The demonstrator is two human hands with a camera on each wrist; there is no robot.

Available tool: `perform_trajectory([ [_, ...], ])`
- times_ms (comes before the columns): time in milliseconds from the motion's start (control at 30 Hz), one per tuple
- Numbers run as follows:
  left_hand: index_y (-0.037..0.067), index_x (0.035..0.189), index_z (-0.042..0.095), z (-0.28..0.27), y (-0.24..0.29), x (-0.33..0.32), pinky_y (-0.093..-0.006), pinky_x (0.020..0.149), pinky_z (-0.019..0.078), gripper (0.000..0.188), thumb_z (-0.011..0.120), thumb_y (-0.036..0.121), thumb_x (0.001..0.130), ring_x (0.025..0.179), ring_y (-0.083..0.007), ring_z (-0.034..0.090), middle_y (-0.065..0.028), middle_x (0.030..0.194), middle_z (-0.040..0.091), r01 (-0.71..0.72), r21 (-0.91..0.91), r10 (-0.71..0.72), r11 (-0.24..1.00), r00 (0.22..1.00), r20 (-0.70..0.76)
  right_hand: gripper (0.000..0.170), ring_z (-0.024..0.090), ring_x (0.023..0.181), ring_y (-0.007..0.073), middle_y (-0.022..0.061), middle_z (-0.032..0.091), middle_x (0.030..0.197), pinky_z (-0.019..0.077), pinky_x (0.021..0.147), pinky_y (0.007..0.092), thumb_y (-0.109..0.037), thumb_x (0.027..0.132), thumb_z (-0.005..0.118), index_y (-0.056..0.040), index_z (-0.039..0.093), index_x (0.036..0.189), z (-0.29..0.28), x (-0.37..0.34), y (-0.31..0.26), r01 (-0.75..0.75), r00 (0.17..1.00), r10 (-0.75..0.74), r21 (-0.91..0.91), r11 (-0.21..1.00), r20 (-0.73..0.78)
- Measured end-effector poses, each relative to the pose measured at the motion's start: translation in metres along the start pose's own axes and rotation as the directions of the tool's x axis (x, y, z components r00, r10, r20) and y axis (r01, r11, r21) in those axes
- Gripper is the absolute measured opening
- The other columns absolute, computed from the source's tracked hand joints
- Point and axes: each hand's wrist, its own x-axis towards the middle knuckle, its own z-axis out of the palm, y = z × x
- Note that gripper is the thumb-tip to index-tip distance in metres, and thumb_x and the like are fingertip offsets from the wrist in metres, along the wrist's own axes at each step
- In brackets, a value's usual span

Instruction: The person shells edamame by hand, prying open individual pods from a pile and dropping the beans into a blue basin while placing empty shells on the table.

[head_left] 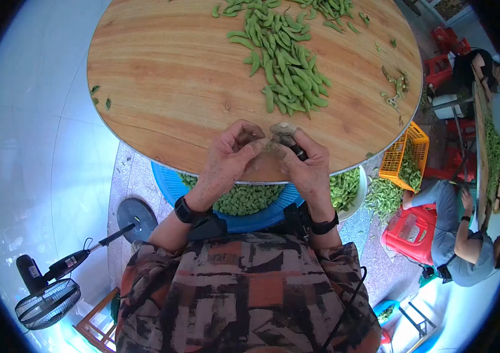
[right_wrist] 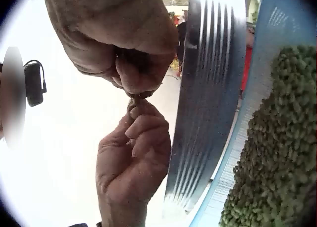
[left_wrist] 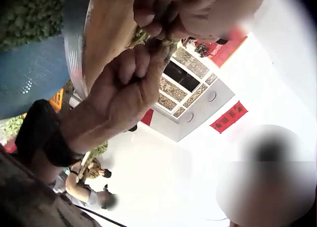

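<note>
My left hand (head_left: pixel 226 159) and right hand (head_left: pixel 309 167) meet fingertip to fingertip over the near edge of the round wooden table (head_left: pixel 162 88). Both hands' thumbs and curled fingers pinch a small green soybean pod (left_wrist: pixel 173 46), mostly hidden by the fingers in every view. A black band (head_left: pixel 299 152) sits on a right finger. Just past the hands lies a long heap of green soybean pods (head_left: pixel 288 65). Below the table edge, a blue basket (head_left: pixel 165 185) holds a mass of shelled green beans (head_left: pixel 247 200).
A white bowl of pods (head_left: pixel 347 188) stands right of the basket. Farther right are a yellow crate (head_left: pixel 406 153), pods on the floor (head_left: pixel 384 197), a red stool (head_left: pixel 409 235) and a seated person (head_left: pixel 459 241). Empty husks (head_left: pixel 396 88) lie at the table's right; a fan (head_left: pixel 47 303) stands left.
</note>
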Motion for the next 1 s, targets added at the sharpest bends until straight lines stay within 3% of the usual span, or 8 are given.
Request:
perform_trajectory([
  [67,0.002,0.103,0.059,-0.001,-0.006,0.003,-0.0212,0.056,0.0422,0.011,0.057,0.01,0.095,0.064,-0.005,0.051,0.0018,0.076,0.058,-0.109,0.242,0.133,0.964,0.987,-0.087,0.028,0.057,0.074,0.0094,0.008,0.062,0.086,0.0467,0.065,0.0252,0.004,0.082,0.065,0.0016,0.063,0.11,0.001,0.001,-0.002,-0.097,0.995,0.098,0.04,0.994,-0.016],
  [167,0.0,0.101,0.061,0.006,-0.011,-0.001,-0.0226,0.057,0.0443,0.012,0.057,0.009,0.095,0.065,-0.0062,0.054,-0.0001,0.073,0.061,-0.189,0.608,0.334,0.771,0.933,-0.134,0.027,0.058,0.072,0.011,0.0083,0.062,0.086,0.0463,0.063,0.0249,0.005,0.081,0.064,0.0018,0.064,0.107,0.008,0.002,0.001,0.169,0.98,-0.19,-0.247,0.954,-0.066],
  [233,0.0,0.102,0.062,0.009,-0.005,-0.001,-0.0232,0.058,0.0451,0.013,0.057,0.009,0.094,0.065,-0.0065,0.055,-0.0012,0.073,0.061,-0.246,0.637,0.381,0.73,0.921,-0.081,0.027,0.059,0.069,0.0153,0.0103,0.062,0.085,0.046,0.061,0.0256,0.005,0.079,0.063,0.0017,0.064,0.106,0.011,0.003,0.0,0.37,0.909,-0.414,-0.375,0.85,-0.04],
  [367,-0.001,0.103,0.061,0.008,0.006,-0.003,-0.0245,0.059,0.0452,0.014,0.058,0.009,0.094,0.064,-0.0076,0.053,-0.0024,0.072,0.06,-0.261,0.576,0.301,0.774,0.953,0.027,0.029,0.06,0.069,0.0191,0.0118,0.061,0.083,0.0459,0.061,0.026,0.007,0.077,0.062,0.0016,0.064,0.106,0.006,0.005,-0.001,0.417,0.892,-0.451,-0.4,0.816,0.009],
  [700,0.002,0.099,0.06,0.001,-0.007,0.001,-0.0201,0.053,0.037,0.014,0.053,0.014,0.098,0.06,-0.0034,0.044,0.0051,0.072,0.052,-0.13,0.322,0.114,0.938,0.991,0.068,0.033,0.054,0.068,0.0109,0.005,0.058,0.081,0.0433,0.06,0.0229,0.004,0.078,0.063,0.0007,0.064,0.11,-0.008,0.01,0.012,0.241,0.967,-0.222,-0.168,0.956,0.122],
  [767,0.003,0.099,0.06,0.002,-0.002,-0.001,-0.0189,0.052,0.0346,0.016,0.051,0.016,0.099,0.059,-0.0021,0.041,0.007,0.074,0.051,0.118,0.0,-0.117,0.993,0.985,0.125,0.031,0.052,0.069,0.0086,0.0027,0.058,0.081,0.0429,0.06,0.022,0.003,0.08,0.063,0.0005,0.064,0.111,-0.007,0.01,0.011,0.135,0.984,-0.132,-0.01,0.991,0.121],
  [967,0.001,0.102,0.06,0.004,-0.015,0.002,-0.026,0.054,0.041,0.017,0.053,0.016,0.098,0.059,-0.0074,0.049,0.0004,0.068,0.054,-0.249,0.598,0.301,0.762,0.954,0.013,0.034,0.051,0.068,0.0034,-0.0034,0.06,0.084,0.042,0.058,0.0191,0.001,0.082,0.063,-0.0018,0.063,0.117,-0.004,0.013,0.015,0.074,0.994,-0.061,-0.157,0.985,0.087],
  [1000,0.001,0.102,0.06,0.008,-0.017,0.001,-0.026,0.054,0.041,0.017,0.053,0.016,0.098,0.059,-0.0074,0.049,0.0004,0.068,0.054,-0.248,0.599,0.3,0.761,0.954,0.013,0.034,0.055,0.07,0.0106,0.0032,0.06,0.084,0.0443,0.061,0.0232,0.001,0.081,0.062,-0.001,0.063,0.114,-0.001,0.014,0.017,0.187,0.982,-0.175,-0.259,0.948,0.07],
])
